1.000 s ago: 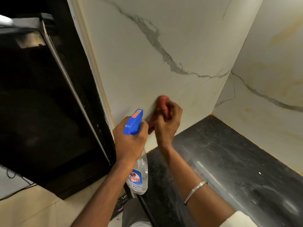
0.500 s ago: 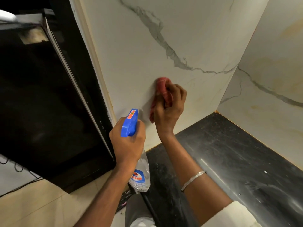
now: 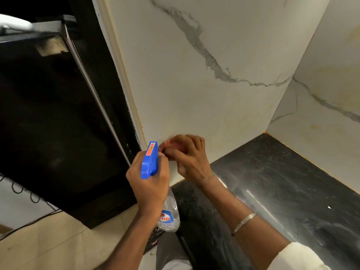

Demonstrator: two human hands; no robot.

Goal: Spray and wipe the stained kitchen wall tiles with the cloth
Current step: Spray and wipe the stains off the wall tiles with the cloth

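Observation:
The white marble-look wall tile fills the middle, with grey veins and faint yellowish stains low on its right part. My right hand presses a red cloth against the tile low down, near its left edge; the cloth is blurred and mostly hidden by my fingers. My left hand grips a spray bottle with a blue trigger head and a clear body, held upright just left of the cloth, its nozzle toward the wall.
A black stone countertop runs below the wall into the corner at right. A second stained tile wall meets it there. A large black appliance stands at left, with cables below it over a beige floor.
My right hand has dragged the cloth down and to the left along the tile, close to the spray head. The left hand and bottle kept about the same place.

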